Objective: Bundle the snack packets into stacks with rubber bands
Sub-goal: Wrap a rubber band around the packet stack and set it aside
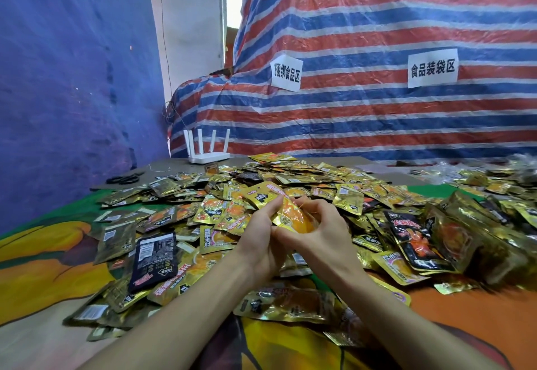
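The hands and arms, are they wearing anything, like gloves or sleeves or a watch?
No. The left hand and the right hand are both bare, with no gloves and no rings that show. Both forearms are bare too: no sleeves, watch or bracelet come into view down to the bottom edge of the picture.

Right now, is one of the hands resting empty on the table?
No, the left hand and the right hand are both closed on a gold snack packet held above the pile.
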The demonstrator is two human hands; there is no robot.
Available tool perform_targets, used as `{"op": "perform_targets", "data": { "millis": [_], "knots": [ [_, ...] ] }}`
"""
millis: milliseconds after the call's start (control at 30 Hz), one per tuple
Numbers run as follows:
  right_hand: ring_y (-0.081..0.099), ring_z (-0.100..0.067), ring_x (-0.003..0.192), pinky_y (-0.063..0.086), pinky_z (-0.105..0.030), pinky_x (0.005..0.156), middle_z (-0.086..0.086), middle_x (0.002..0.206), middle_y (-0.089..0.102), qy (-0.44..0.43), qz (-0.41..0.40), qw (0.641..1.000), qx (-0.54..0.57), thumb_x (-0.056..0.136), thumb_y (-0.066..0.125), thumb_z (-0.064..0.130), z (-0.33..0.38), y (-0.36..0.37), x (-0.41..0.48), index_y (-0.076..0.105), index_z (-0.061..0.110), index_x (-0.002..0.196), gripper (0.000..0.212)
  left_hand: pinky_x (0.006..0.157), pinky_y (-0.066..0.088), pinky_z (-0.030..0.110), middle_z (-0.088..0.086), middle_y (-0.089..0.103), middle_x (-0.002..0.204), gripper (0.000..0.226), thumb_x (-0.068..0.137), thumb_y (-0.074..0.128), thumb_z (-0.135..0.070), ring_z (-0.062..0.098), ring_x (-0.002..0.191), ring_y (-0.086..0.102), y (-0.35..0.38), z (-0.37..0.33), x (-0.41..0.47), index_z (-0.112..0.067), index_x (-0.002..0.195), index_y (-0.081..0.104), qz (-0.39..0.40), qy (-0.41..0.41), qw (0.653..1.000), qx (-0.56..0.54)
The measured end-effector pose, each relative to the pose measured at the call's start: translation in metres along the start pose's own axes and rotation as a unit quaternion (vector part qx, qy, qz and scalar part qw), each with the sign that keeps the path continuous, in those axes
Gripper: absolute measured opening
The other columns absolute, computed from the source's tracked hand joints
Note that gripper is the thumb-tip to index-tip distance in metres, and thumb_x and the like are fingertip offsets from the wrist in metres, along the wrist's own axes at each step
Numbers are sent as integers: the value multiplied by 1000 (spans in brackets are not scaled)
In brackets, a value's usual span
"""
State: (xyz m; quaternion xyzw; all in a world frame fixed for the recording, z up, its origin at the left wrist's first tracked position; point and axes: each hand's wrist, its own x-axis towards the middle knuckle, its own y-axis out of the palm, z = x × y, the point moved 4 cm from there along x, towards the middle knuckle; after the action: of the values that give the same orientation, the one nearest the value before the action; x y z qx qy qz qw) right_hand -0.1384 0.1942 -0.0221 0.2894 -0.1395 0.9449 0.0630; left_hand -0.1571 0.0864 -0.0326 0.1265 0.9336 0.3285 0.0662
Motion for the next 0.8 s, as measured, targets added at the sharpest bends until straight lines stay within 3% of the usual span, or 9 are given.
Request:
{"op": "perform_targets", "data": {
  "millis": [67, 200, 300, 400, 533, 600, 667, 733, 800],
  "knots": [
    [61, -5, 104, 58, -27, 86, 4, 116, 58, 17, 7, 1000, 10, 62, 93, 33, -3, -1, 1, 57, 24, 115, 65, 110, 44, 42, 17, 69, 107, 45, 100, 53, -38, 31, 100, 66, 1, 0, -2, 0, 120, 67, -3, -7, 1000, -3],
    [66, -16, 97, 61, -32, 73, -3, 116, 55, 51, 47, 998, 15, 57, 91, 43, -5, -3, 2, 51, 32, 116, 72, 114, 39, 46, 20, 68, 108, 46, 99, 54, -38, 34, 106, 63, 1, 1, -2, 3, 114, 68, 8, -15, 1000, 8],
    [70, -4, 80, 53, -15, 57, -1, 111, 57, 66, 96, 990, 84, 55, 86, 42, -4, 0, 0, 49, 33, 118, 74, 110, 43, 47, 22, 69, 108, 48, 99, 53, -40, 35, 105, 64, 1, 0, -1, 4, 108, 70, 7, -18, 1000, 15],
    [67, -5, 91, 51, -14, 62, 0, 114, 61, 80, 112, 985, 100, 60, 80, 46, -5, 0, 1, 54, 25, 119, 68, 102, 49, 49, 22, 70, 113, 48, 100, 49, -38, 36, 103, 68, -3, -5, -1, 2, 119, 66, 11, -3, 1000, 11],
    [71, -15, 99, 59, -33, 83, -4, 114, 70, 122, 95, 982, 111, 82, 77, 47, -10, -2, 5, 62, 19, 112, 45, 106, 46, 52, 17, 68, 126, 49, 91, 53, -35, 35, 116, 65, -7, -12, 2, -2, 123, 69, 36, 25, 999, 27],
    [75, -13, 90, 60, -28, 76, -1, 104, 75, 127, 108, 979, 121, 89, 72, 43, -10, -2, 6, 66, 18, 111, 34, 105, 47, 53, 15, 68, 125, 48, 87, 56, -36, 34, 114, 66, -9, -12, 4, -6, 121, 70, 46, 39, 997, 52],
    [75, -9, 84, 59, -21, 68, 4, 96, 77, 122, 126, 976, 126, 92, 68, 41, -8, -3, 5, 67, 22, 111, 27, 98, 52, 50, 12, 73, 112, 40, 80, 62, -39, 31, 100, 71, -8, -9, 4, -14, 107, 78, 54, 40, 990, 121],
    [75, -13, 90, 61, -26, 74, 1, 100, 77, 117, 142, 974, 134, 96, 64, 37, -8, -3, 6, 67, 28, 109, 16, 92, 54, 47, 13, 74, 97, 33, 75, 67, -43, 29, 89, 71, -8, -7, 0, -18, 92, 80, 24, 56, 974, 216],
    [75, -17, 91, 61, -30, 74, -2, 98, 77, 108, 148, 970, 160, 99, 62, 28, -6, -5, 5, 67, 27, 106, 9, 94, 54, 49, 15, 73, 99, 40, 76, 72, -44, 30, 91, 70, -8, -8, -3, -12, 99, 75, -23, 100, 953, 284]
  ]
}}
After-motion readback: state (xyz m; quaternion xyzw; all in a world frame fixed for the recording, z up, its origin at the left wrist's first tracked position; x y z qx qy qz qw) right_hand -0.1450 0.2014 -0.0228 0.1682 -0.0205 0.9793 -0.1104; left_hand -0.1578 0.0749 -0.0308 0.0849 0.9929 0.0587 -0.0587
